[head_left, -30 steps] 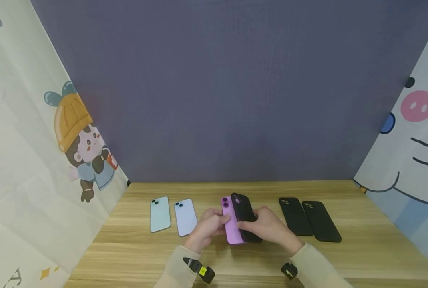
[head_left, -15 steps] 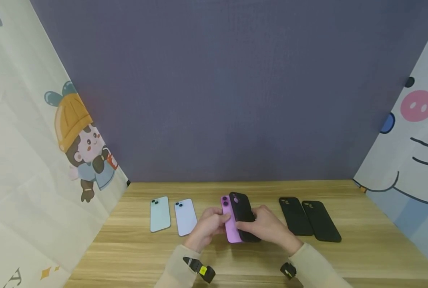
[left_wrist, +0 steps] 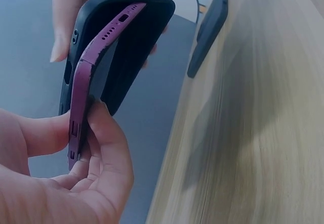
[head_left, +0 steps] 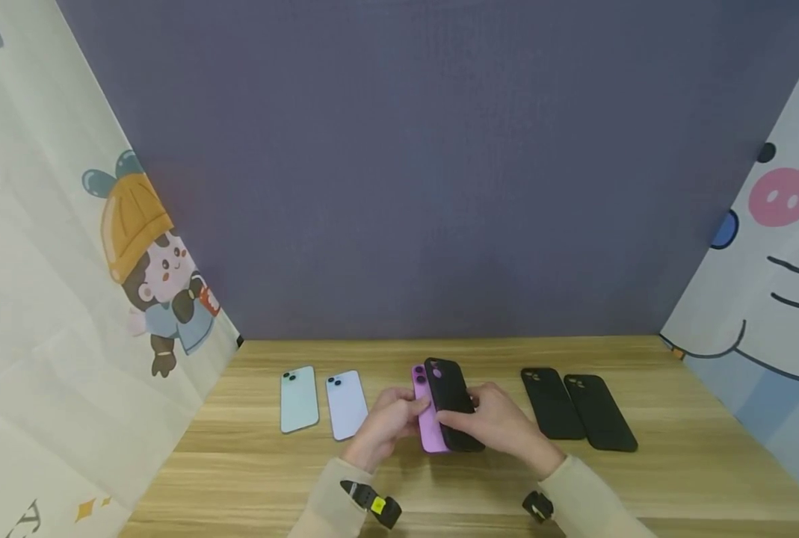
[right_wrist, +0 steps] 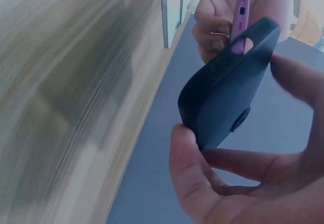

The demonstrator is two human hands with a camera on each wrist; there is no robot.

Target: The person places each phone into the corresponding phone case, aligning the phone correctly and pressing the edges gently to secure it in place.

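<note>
A pale wooden bench (head_left: 251, 478) with long straight grain runs across the lower frame, closed at the back by a flat slate-purple wall (head_left: 426, 164); a cream cloth printed with a cartoon child in an orange hat (head_left: 137, 254) hangs on the left, and a white cloth with a pink-snouted cartoon animal (head_left: 769, 246) on the right; above the middle of the bench the left hand (head_left: 384, 426) has its grip curled round the edge of a purple phone (head_left: 427, 418), thumb and fingers pinching its side; the right hand (head_left: 503, 426) has its grip closed on a black case (head_left: 449, 403), which sits partly over the phone and gapes away along one side; a pale green phone (head_left: 299, 399) and a lilac phone (head_left: 346, 404) lie face down just beside each other to the left; two more black cases (head_left: 577, 411) lie side by side to the right.
</note>
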